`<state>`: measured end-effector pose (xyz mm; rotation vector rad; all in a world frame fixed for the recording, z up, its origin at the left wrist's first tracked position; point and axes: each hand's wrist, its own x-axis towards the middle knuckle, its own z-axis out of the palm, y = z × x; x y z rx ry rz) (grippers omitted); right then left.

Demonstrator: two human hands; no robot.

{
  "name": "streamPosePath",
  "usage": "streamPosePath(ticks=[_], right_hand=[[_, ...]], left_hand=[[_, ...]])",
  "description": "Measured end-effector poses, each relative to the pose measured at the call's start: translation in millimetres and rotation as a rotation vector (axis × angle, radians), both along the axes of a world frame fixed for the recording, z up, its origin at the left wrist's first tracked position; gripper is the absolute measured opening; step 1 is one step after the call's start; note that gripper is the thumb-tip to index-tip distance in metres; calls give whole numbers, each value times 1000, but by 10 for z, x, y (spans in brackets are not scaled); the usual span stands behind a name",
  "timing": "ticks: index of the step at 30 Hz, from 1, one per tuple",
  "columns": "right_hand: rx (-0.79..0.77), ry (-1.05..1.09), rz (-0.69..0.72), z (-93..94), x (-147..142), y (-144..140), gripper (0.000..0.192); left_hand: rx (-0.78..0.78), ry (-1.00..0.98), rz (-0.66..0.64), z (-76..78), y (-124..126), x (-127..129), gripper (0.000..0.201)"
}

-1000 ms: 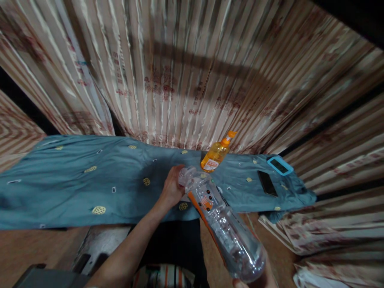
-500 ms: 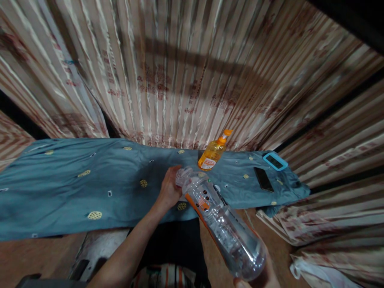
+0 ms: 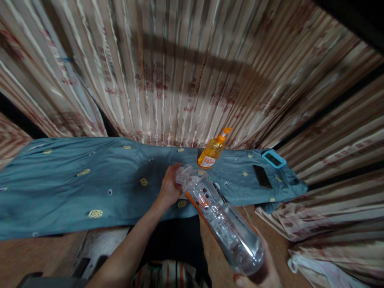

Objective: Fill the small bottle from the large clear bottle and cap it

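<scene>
A large clear plastic bottle [image 3: 228, 228] with an orange-and-white label lies tilted across my front, its base near me at the right and its neck end up at the left. My right hand [image 3: 261, 268] grips it around the base, with the thumb showing underneath. My left hand [image 3: 171, 187] is closed at a small clear plastic container [image 3: 181, 176] that meets the neck end of the bottle. The bottle hides much of this container, so its full shape does not show. Just beyond stands a pump bottle [image 3: 210, 154] of yellow-orange liquid.
A blue-green cloth with pineapple prints [image 3: 120, 180] covers the table. On its right part lie a black phone [image 3: 262, 177] and a light-blue framed digital device [image 3: 274, 159]. Pleated patterned curtains [image 3: 168, 80] hang behind and to the right. A white bag [image 3: 312, 268] is at lower right.
The view has shifted slightly. Both hands keep their hold, and the large bottle stays at nearly the same tilt.
</scene>
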<state>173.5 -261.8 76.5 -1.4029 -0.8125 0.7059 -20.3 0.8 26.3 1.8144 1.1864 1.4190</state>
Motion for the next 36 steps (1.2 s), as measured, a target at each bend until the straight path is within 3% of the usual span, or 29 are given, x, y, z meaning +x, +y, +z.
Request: streamPosePath(ticks=[8,27,36], right_hand=[[-8,-59,57,-18,70,9,101],[-24,-119,34,-143,85,33,93],[-16,-47,103,-79,82,53,95]], left_hand=[[22,14,-5,-35,13,-9,51],[52,64,10,-58,65,-1,49],[67,51,16,-65,52,-11,55]])
